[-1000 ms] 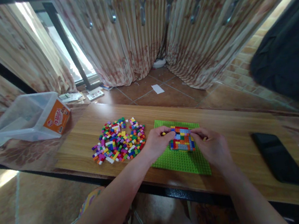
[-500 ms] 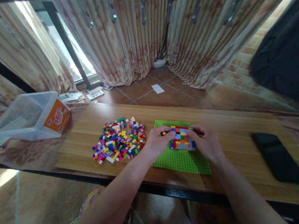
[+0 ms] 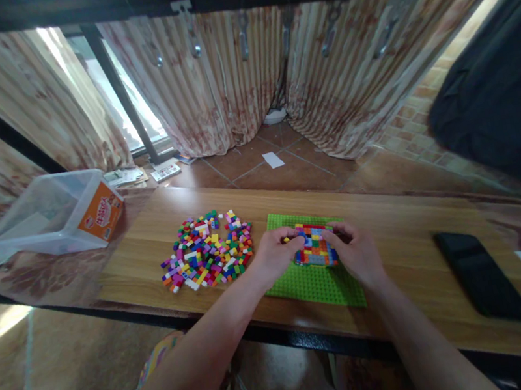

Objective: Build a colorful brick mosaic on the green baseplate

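The desk point(image 3: 408, 251) carries all items noted; positions are given from the green baseplate point(image 3: 314, 286). A loose brick pile point(image 3: 215, 238) lies to its left, just beside it. A black phone-like slab point(image 3: 483, 275) lies to its right, well apart.

Both hands work over the baseplate's far half. The left hand point(image 3: 275, 255) is mostly closed, thumb and fingers pinching the near-left side of a multicoloured brick block point(image 3: 317, 255). The right hand point(image 3: 359, 257) is likewise closed in a pinch at the block's right side. Whether the block is seated on the baseplate's studs cannot be told. A small yellow piece point(image 3: 287, 239) shows at the left fingers; its hold is unclear.

Assessment: grip is balanced. Pressure should be even from both sides and square to the studs; twisting would likely loosen outer bricks. Edges merit a check for gaps.
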The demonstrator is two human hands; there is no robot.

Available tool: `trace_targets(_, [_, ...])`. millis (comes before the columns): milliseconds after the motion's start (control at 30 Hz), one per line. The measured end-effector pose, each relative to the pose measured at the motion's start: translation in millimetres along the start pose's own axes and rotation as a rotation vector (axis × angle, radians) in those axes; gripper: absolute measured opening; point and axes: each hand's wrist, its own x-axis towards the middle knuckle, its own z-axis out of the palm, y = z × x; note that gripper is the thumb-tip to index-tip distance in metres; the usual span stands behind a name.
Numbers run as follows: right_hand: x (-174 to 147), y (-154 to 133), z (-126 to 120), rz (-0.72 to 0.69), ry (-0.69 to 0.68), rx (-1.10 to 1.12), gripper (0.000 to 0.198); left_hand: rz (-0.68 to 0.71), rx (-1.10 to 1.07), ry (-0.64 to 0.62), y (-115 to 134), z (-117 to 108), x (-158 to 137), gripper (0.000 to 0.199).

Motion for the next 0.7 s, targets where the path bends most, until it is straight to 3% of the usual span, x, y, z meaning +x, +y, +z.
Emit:
trace_targets(133, [-10,-13,-3,-0.226,0.132,-0.064,0.036,0.006,-0.003,0.007,-2,-2,3,0.011])
trace_targets(300, [-26,-33,2,-0.402,-0.02,0.002,0.024,0.024,-0.041,-0.045,-5,-2,4,0.015])
trace_targets(500, [-34,-38,8,-0.348,-0.029,0.069,0.02,-0.026,-0.092,-0.103,1,5,-4,0.019])
trace_targets(600, [-28,-31,-8,-0.318,-0.001,0.076,0.019,-0.074,-0.104,-0.094,3,6,-5,0.018])
trace_targets(700, [-17,-18,-33,-0.278,0.127,0.043,0.02,-0.065,-0.079,-0.023,3,1,-1,0.016])
